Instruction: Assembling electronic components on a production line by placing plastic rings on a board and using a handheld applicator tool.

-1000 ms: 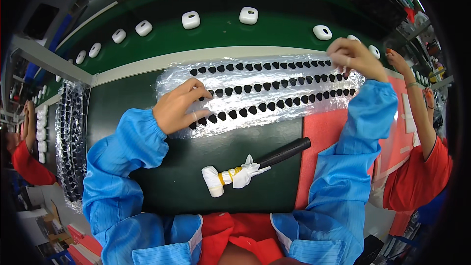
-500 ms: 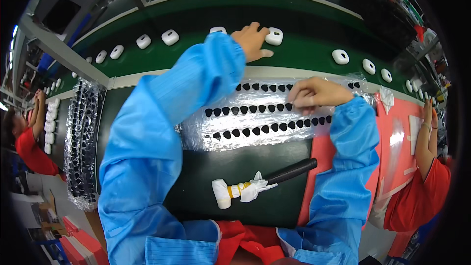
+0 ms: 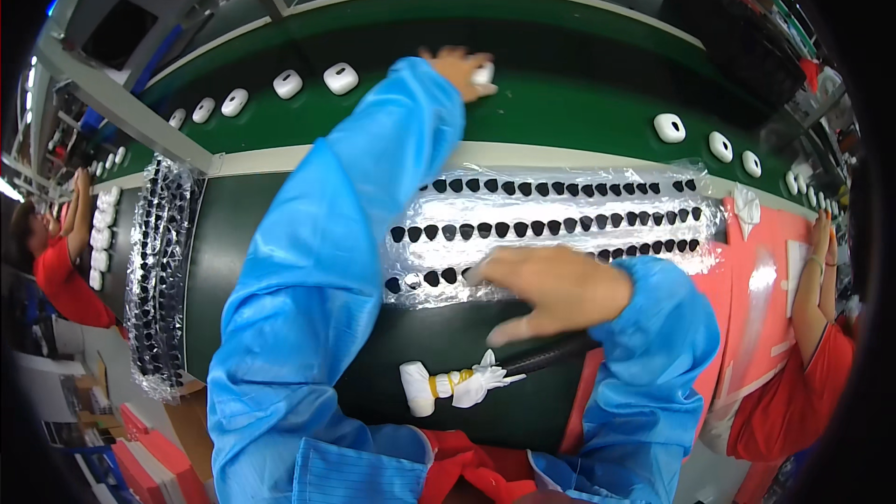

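Observation:
At the far side, on the green conveyor belt [image 3: 560,65], my left hand [image 3: 454,71] is closed around a small white rounded case [image 3: 483,75]; part of the case is covered by my fingers. Nearer to me, my right hand [image 3: 565,291] hovers, slightly blurred, over the front edge of a clear plastic film sheet [image 3: 411,297]. Its thumb and fingers are apart, with nothing seen between them. On the film sit rows of small black rounded pieces [image 3: 501,230]. A hammer [image 3: 418,388] with a white-wrapped head and black handle lies below my right hand, which partly covers the handle.
More white cases [image 3: 341,77] stand along the belt on both sides. To the left, another film strip with black pieces [image 3: 154,280] lies beside a metal post [image 3: 131,93]. Pink sheets [image 3: 747,266] are at the right. Co-workers in red sit left [image 3: 75,275] and right [image 3: 793,392].
My left hand has closed on a white case, having been spread beside it. My right hand has come toward me, from the film's middle row to its front edge. The view has shifted slightly.

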`<state>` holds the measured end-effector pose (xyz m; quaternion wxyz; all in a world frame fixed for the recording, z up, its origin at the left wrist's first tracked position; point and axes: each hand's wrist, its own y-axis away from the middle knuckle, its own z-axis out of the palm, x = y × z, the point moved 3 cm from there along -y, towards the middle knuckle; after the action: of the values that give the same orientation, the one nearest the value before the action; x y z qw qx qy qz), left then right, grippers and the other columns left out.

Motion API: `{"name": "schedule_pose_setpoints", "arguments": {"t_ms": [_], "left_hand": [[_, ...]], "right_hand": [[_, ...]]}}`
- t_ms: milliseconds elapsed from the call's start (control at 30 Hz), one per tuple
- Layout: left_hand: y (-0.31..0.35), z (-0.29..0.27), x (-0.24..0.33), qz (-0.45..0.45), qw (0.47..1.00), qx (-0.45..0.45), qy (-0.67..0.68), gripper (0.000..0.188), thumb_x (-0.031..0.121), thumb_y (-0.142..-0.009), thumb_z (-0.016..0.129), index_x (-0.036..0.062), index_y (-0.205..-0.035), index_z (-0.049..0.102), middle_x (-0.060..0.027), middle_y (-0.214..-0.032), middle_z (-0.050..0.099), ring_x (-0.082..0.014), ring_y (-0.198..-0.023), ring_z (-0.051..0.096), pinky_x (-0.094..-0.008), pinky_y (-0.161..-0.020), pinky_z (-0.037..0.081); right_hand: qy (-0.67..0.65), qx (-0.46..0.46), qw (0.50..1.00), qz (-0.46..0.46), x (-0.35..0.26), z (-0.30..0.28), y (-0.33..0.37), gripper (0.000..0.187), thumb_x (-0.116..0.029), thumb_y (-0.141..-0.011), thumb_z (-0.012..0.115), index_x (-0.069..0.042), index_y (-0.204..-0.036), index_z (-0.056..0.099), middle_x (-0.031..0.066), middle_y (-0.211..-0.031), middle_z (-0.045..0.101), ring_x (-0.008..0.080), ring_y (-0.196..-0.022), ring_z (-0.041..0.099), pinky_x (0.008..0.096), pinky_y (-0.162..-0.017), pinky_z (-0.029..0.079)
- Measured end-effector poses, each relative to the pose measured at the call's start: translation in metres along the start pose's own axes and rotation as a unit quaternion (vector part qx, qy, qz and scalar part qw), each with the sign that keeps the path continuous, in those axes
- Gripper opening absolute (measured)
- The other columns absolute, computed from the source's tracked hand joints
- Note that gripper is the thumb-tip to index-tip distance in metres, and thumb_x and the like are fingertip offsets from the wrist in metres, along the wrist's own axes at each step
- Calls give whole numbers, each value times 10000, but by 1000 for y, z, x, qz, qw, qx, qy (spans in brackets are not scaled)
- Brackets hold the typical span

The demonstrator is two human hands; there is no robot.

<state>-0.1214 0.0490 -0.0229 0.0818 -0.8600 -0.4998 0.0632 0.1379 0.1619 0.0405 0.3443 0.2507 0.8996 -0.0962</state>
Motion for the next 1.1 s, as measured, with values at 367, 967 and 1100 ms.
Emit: {"name": "schedule_pose_setpoints", "arguments": {"t_ms": [367,967,1100], "left_hand": [[51,-16,-67,-67,998,-6,-1,519,481,-741,568,200,-1162,455,-179,-1014,497,-373,-815,586,-420,-729,488],[220,-80,-168,-193,979,-60,-9,543,428,-772,557,147,-1216,417,-165,-1102,473,-332,-928,530,-402,-789,431],[229,-82,-141,-58,985,69,-146,635,485,-757,551,78,-1227,420,-217,-1269,363,-342,-1161,364,-449,-933,310]], "right_hand": [[86,-137,987,26,-43,101,-17,545,-174,-599,712,-9,-1030,422,128,-888,511,283,-758,573,375,-604,451],[110,298,916,243,76,-61,24,407,-115,-576,742,10,-922,566,139,-887,589,285,-784,585,327,-699,455],[80,217,891,392,106,-62,34,464,-138,-561,761,17,-960,582,157,-938,591,296,-836,584,333,-752,449]]}}
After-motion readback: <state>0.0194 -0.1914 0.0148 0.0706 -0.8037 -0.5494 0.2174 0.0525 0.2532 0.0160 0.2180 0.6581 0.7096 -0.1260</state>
